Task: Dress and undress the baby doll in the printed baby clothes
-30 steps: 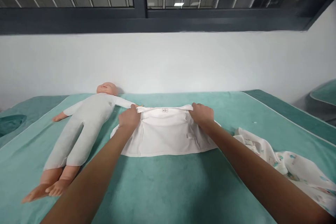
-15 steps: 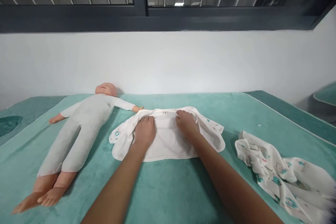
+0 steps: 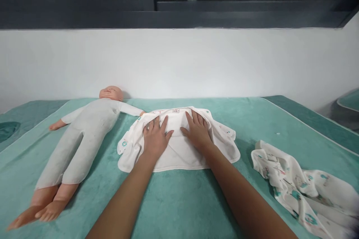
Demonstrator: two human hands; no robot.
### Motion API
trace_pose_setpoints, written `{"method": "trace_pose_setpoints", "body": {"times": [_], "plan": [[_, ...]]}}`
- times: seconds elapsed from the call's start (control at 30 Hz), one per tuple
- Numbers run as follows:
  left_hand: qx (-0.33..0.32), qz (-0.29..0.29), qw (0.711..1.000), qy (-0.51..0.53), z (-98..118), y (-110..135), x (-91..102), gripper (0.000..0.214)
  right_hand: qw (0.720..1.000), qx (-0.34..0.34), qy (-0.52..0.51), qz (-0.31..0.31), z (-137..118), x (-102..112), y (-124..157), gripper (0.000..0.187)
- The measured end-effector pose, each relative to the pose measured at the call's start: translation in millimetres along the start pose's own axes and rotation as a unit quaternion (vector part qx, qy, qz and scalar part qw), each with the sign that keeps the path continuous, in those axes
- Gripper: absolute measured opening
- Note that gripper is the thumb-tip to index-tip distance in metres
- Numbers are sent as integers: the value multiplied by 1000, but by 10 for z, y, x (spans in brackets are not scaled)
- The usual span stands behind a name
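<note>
A white baby shirt (image 3: 178, 153) lies spread out in front of me, its plain inner side up and a small printed label at the neckline. Printed green motifs show on its sleeves. My left hand (image 3: 156, 138) rests flat on the left half of the shirt, fingers spread. On the right half, my right hand (image 3: 197, 131) presses down with its fingers stretched toward the neckline. Left of the shirt a baby doll (image 3: 92, 127) with a pale cloth body lies on its back. One doll hand meets the shirt's upper left edge.
A crumpled white printed garment (image 3: 294, 186) lies at the right. Everything rests on a green plush cover (image 3: 179, 205). Behind it stands a white wall (image 3: 179, 63) below a dark window frame (image 3: 84, 16) with metal bars beyond.
My fingers, curled on the shirt before, are now spread flat. The shirt's neckline has shifted away from me, partly over the doll's hand. The camera view has tilted slightly.
</note>
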State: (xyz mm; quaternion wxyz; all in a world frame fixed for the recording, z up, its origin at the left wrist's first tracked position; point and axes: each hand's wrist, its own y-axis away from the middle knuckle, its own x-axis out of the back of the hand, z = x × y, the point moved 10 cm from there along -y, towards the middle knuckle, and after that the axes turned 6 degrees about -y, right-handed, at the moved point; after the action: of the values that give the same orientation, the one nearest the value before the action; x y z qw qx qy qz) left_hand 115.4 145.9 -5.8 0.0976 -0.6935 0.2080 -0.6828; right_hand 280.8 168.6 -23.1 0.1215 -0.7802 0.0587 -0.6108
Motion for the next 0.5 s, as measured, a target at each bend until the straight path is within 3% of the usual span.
{"method": "trace_pose_setpoints", "body": {"times": [0.3,0.5], "plan": [[38,-69,996,33,-68,-1,-151,60,999,-3,26,-17,-20,-79,-17,67],[57,-161,983,68,-140,-31,-345,66,993,-19,3,-119,26,-187,-104,71]]}}
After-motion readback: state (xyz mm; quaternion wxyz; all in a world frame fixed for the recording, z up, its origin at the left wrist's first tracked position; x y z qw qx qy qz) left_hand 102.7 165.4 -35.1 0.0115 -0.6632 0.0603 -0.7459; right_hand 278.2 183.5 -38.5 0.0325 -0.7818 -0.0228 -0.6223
